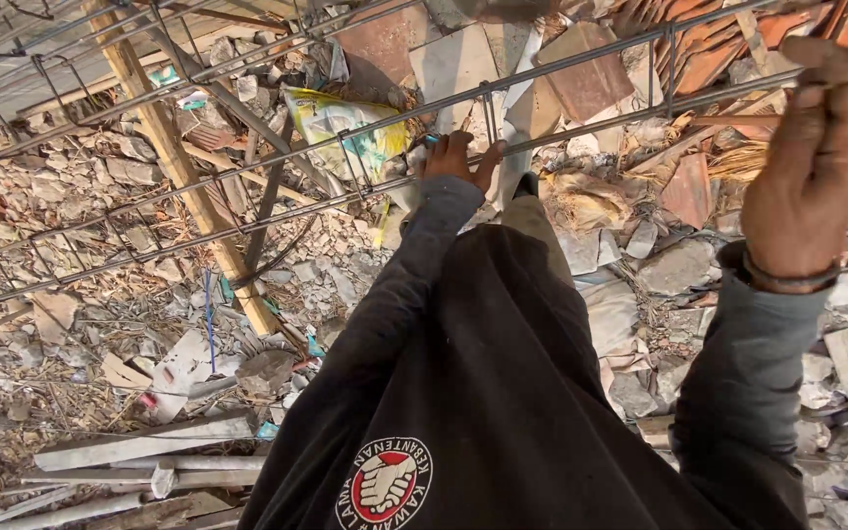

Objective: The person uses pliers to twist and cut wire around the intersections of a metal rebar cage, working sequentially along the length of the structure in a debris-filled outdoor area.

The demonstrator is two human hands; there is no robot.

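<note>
A long cage of steel reinforcing bars (247, 172) with square stirrups runs from lower left to upper right across the view. My left hand (455, 157) is closed around one of its lower long bars near the middle. My right hand (817, 167), with a band on the wrist, is raised at the right edge and curled over an upper bar (699, 98). Both arms are in grey sleeves, and a black shirt with a round red and white emblem (385, 486) fills the lower middle.
Below lies a heap of rubble: broken concrete and grey stone chips (679, 265), red roof tile pieces (689, 186), a yellow plastic sack (331, 123), a slanted wooden pole (184, 177), and grey planks (139, 442) at lower left.
</note>
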